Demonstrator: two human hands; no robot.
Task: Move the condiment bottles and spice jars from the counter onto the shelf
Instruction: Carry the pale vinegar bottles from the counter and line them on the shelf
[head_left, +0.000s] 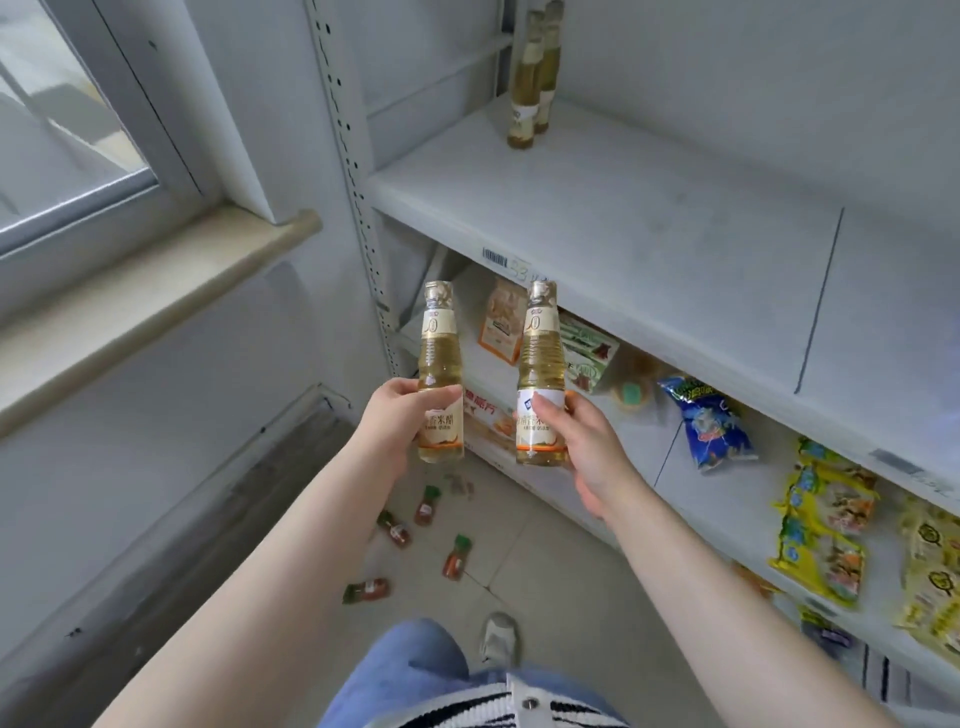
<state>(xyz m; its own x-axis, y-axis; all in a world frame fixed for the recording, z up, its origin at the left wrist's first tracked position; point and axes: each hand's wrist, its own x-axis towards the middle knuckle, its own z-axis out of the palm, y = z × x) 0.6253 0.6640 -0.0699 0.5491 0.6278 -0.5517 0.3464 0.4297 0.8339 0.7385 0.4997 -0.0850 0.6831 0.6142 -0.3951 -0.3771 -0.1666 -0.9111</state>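
Spice jars (400, 529) strewn on floor, snack packets (717, 423) crowding lower shelf

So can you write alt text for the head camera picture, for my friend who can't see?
A person holds two upright vinegar bottles, one in the left hand and one in the right hand, before a white shelf where two matching bottles stand. Small spice jars lie on the floor below.

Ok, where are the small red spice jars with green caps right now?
In the head view, the small spice jars lie scattered on the tiled floor, low and centre, below the two held vinegar bottles and beside the base of the shelf unit.
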